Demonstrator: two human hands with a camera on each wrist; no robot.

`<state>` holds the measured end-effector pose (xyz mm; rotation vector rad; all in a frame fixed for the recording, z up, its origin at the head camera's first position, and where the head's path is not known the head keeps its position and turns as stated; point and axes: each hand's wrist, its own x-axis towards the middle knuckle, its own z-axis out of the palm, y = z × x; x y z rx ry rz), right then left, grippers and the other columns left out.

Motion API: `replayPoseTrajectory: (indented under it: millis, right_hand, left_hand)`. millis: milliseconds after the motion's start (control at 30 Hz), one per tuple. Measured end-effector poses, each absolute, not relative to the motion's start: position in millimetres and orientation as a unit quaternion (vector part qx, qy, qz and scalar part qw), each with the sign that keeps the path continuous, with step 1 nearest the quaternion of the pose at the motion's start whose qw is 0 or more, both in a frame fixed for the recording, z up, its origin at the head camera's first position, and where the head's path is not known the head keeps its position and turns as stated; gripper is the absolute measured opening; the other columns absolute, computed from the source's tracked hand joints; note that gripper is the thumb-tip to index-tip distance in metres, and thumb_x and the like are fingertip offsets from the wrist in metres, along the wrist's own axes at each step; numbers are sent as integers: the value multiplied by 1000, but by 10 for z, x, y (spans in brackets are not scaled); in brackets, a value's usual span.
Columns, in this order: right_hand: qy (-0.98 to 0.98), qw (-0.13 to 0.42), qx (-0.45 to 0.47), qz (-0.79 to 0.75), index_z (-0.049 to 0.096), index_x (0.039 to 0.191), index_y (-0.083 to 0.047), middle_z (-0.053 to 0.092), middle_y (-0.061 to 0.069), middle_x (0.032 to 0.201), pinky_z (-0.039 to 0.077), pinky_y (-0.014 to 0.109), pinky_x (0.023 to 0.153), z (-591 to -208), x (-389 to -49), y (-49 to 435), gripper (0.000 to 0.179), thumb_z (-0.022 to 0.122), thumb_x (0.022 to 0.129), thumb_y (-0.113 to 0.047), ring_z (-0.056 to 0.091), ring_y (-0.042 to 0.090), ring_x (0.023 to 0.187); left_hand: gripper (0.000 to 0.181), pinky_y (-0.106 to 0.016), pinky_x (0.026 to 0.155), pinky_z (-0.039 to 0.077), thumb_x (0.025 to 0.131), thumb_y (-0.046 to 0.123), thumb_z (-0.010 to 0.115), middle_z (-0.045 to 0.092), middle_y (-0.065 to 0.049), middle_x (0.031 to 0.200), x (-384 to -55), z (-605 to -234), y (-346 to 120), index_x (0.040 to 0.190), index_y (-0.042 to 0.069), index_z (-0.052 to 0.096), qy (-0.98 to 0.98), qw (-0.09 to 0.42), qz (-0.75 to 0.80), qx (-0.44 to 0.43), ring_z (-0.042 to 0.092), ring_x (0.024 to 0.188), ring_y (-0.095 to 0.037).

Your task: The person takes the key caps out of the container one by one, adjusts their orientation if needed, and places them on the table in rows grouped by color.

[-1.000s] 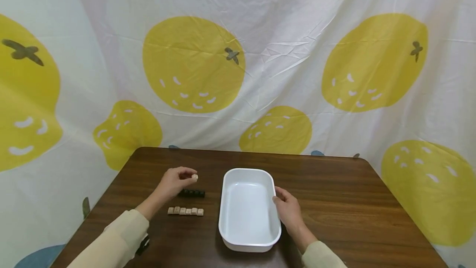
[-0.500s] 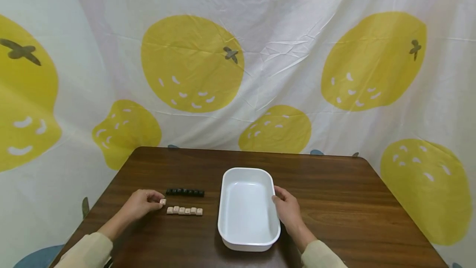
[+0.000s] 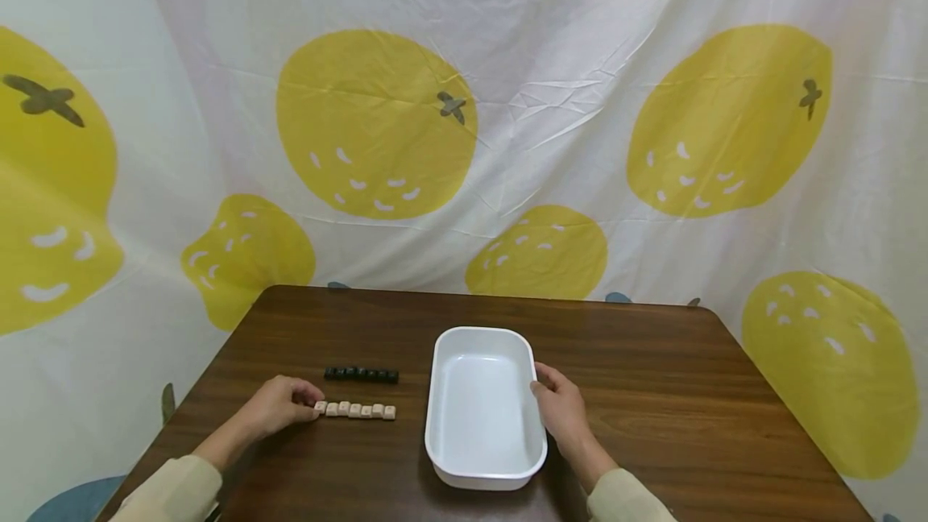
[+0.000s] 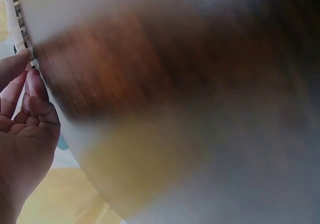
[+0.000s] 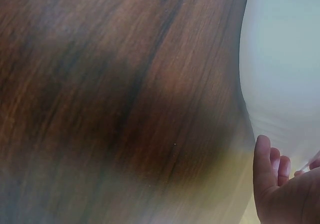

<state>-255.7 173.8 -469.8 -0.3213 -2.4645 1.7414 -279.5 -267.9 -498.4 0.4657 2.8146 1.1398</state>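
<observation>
At the left end of a row of cream keycaps [image 3: 366, 412], my left hand [image 3: 279, 404] pinches one cream keycap [image 3: 320, 408] between thumb and fingers, in line with the others. Behind that row lies a parallel row of black keycaps [image 3: 361, 374]. In the left wrist view the left fingertips [image 4: 34, 81] meet at the end of the cream row. A white rectangular tray [image 3: 486, 409] stands to the right of both rows, with nothing in it. My right hand [image 3: 564, 413] holds its right rim, thumb over the edge; in the right wrist view fingers lie against the outer wall.
The dark wooden table [image 3: 652, 425] carries everything. Behind it hangs a white cloth [image 3: 536, 151] printed with yellow lemons, close to the table's far edge.
My left hand has brought the cream keycap from beyond the black row leftward, then down toward me to the cream row's left end. The right hand and tray stay put.
</observation>
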Motion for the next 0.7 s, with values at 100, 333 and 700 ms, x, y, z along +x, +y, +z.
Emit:
replayPoseTrajectory:
  millis: [100,333,700]
  right_hand:
    - [-809,55,-106,575,58,133,3,63,19,103,53,37,72,-4703,-2562,1734,39,53,97,-10,62,27,87]
    - [-808,54,-105,577,58,134,3,62,20,105,53,37,73,-4696,-2570,1738,39,53,97,-10,62,28,88]
    - [-811,45,-111,573,54,137,5,59,28,124,54,45,83,-4728,-2583,1791,44,51,100,-18,62,35,102]
  left_hand:
    - [16,-28,64,46,79,5,80,64,1,81,-2790,-4980,-2679,94,3,74,916,38,372,149,56,76,-15]
    - [20,-27,63,46,79,3,79,63,1,81,-2794,-4992,-2680,98,1,73,907,43,389,158,57,76,-16]
    - [31,-31,66,47,89,10,72,62,-2,93,-2809,-4854,-2547,117,1,67,912,11,391,125,55,82,-16]
